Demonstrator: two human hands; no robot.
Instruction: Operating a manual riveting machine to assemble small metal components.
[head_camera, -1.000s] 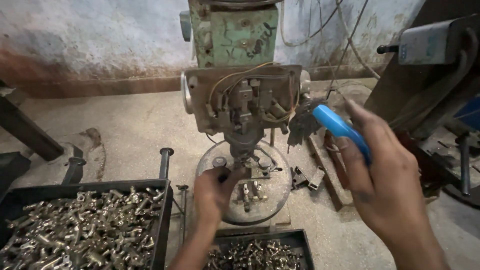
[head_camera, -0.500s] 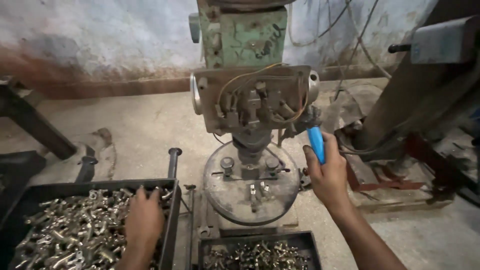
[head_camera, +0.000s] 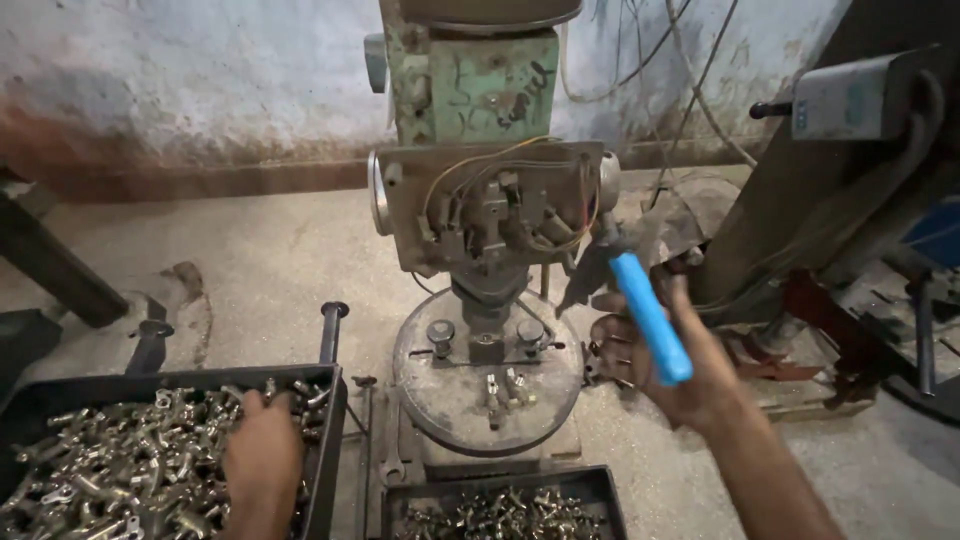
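Head view: a green drill press (head_camera: 480, 150) is seen standing on a dusty concrete floor (head_camera: 250, 250), and every place below is given from it. At its foot a round metal work table (head_camera: 487, 385) is fixed, with a small fixture at the middle.

To the right of the drill press, the right hand (head_camera: 665, 365) is held open around the blue-sleeved feed lever (head_camera: 650, 318); the sleeve is laid across the palm, with the fingers only loosely curled and not closed tight on it. The lever is tilted, its upper end toward the machine head and its lower end out over the palm.

To the lower left of the drill press, a black tray (head_camera: 330, 440) is filled with small bright metal parts (head_camera: 110, 460). The left hand (head_camera: 262, 455) is laid palm down on the heap near the tray's right wall, the fingers bent into the parts; whether a part is actually gripped cannot be told.

Directly below the work table, a second black tray (head_camera: 600, 490) is seen with more of the same metal parts. Loose wires (head_camera: 690, 70) are hung on the wall behind the machine.
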